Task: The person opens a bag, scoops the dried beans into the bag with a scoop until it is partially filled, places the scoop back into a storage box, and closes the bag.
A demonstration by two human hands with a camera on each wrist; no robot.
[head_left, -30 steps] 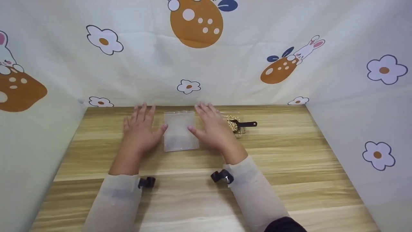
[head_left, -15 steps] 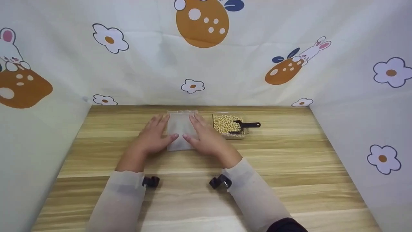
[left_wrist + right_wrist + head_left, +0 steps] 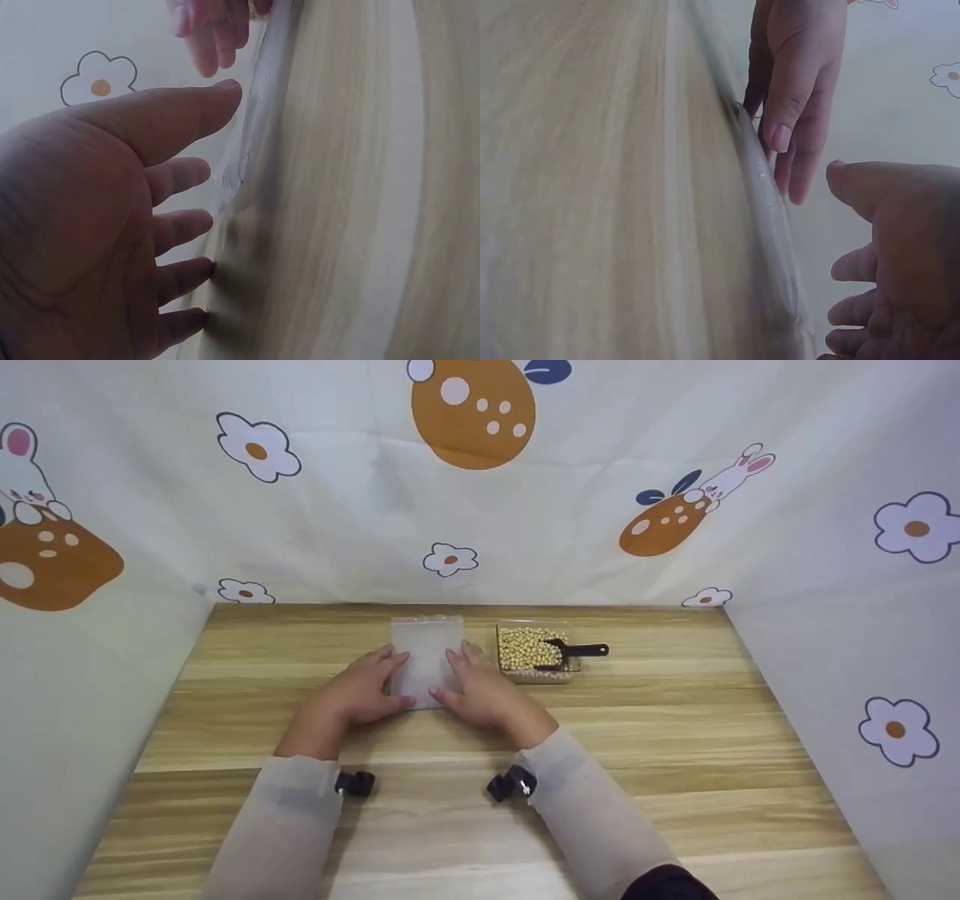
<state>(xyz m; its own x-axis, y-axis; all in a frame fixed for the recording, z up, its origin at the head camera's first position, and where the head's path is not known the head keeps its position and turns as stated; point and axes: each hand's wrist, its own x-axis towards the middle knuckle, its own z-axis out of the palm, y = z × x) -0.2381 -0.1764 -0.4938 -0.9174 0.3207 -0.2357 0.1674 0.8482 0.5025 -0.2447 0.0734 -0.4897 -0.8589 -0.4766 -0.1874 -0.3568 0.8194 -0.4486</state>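
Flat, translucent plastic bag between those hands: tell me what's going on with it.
A person's bare left hand and bare right hand are at either side of the flat, translucent plastic bag, which lies on a striped wood-grain tabletop. Their fingers are fairly straight, not gripping it; whether they press on it is hard to tell. On the right hand's side stands a clear, rectangular container of round, pale yellow beans, with a black scoop resting in them, unheld.

Tabletop [image 3: 427, 825]: light wood grain
Cloth [image 3: 352, 525]: pale, printed pattern
Clear box [image 3: 540, 678]: round yellowish beans [image 3: 519, 649]
Black scoop [image 3: 581, 650]: resting in the beans
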